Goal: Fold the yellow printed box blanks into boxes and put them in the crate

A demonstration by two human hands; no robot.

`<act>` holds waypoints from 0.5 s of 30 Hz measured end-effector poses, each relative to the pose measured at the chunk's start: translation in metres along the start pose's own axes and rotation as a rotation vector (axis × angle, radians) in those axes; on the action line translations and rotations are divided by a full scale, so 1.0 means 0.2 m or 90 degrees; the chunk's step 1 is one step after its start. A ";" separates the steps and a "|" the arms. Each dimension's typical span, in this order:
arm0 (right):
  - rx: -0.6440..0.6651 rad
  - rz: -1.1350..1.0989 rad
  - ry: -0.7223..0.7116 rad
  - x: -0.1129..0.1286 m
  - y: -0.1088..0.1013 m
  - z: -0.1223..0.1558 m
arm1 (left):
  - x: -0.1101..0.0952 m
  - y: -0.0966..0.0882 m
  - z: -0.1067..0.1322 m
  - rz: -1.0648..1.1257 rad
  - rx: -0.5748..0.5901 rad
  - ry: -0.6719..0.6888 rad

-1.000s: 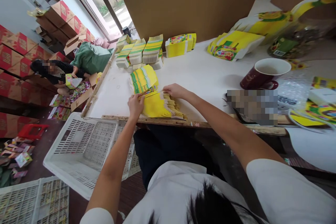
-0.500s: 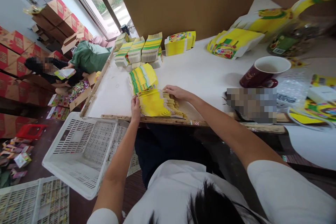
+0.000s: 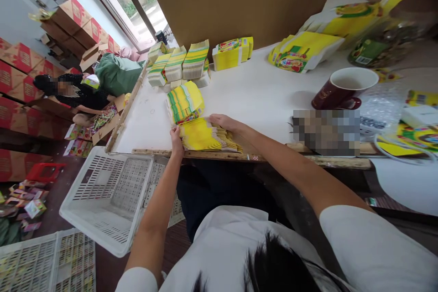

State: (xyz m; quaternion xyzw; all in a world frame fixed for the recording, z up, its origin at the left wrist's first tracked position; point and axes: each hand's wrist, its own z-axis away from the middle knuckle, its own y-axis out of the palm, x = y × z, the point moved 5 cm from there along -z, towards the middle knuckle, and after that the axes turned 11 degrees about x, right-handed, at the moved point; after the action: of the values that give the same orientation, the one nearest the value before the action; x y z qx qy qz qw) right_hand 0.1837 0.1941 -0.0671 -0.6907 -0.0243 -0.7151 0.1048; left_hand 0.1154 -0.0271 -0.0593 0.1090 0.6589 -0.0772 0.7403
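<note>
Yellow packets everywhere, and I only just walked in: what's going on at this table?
A seated person has both hands on a fanned stack of flat yellow packets at the white table's near edge: left hand at its left end, right hand on top. More stacks stand behind; a white crate sits below.

This looks like a small packing workshop or warehouse room, not a home. Red-and-brown shipping cartons (image 3: 73, 20) are stacked high along the wall by a wide glazed doorway (image 3: 137, 4), bundles of flat yellow-and-green printed packets (image 3: 186, 61) stand in rows on a white tabletop (image 3: 260, 91) with a rough wooden edge, and white perforated plastic crates (image 3: 112, 196) sit on the dark floor. Another person (image 3: 73, 93) sits low among open cartons and loose colourful sachets (image 3: 102, 118), apparently sorting them, though that corner is too small and distorted to be sure.
</note>
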 end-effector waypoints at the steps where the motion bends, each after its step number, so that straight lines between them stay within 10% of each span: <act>1: -0.002 0.003 0.001 0.00 0.00 0.00 | -0.01 0.02 0.01 0.010 0.010 -0.002; 15: -0.100 -0.051 -0.002 0.04 -0.04 0.19 | -0.08 0.20 0.08 0.043 0.152 -0.052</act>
State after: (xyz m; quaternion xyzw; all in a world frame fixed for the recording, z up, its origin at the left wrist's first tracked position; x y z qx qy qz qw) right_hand 0.2187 0.2082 -0.0563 -0.6962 0.0043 -0.7175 0.0216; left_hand 0.1394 0.0059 -0.0387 0.2150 0.6102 -0.1345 0.7505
